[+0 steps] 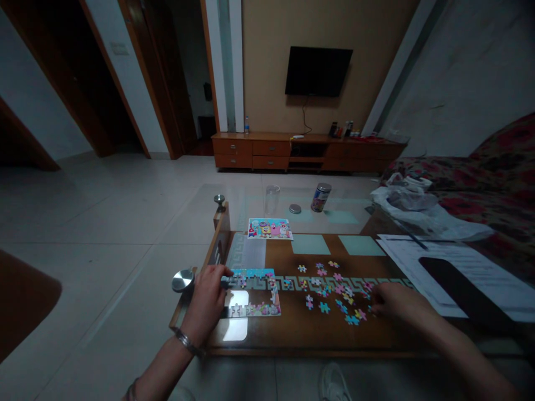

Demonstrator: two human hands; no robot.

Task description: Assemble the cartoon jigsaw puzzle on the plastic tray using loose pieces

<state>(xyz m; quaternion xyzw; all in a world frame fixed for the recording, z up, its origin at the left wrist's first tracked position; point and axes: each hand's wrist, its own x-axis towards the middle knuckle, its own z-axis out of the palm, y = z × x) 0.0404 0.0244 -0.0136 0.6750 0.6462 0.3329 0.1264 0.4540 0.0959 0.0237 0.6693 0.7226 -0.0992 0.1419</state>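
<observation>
Working at a part-joined jigsaw point(275, 301)

Room dim: pale tiled floor point(125, 245), wooden cabinet point(234, 148) below a dark wall screen point(318, 71). Desk point(305, 337) glass-topped, brown beneath, with a key-pattern band. Jigsaw near its left end, three sides joined: blue along the top, mixed pinkish colours right and bottom. Left hand point(212, 287) partly open, fingers bent at jigsaw's left side; hold unclear. Right hand point(389, 301) curled beside scattered pink, yellow, teal loose pieces point(324, 307); cannot tell if gripping any.

Pieces point(339, 289) show pink, blue and yellow; the table point(301, 334) is brown with a pale key-pattern band point(358, 284); the sofa point(501, 151) is red-flowered.
</observation>
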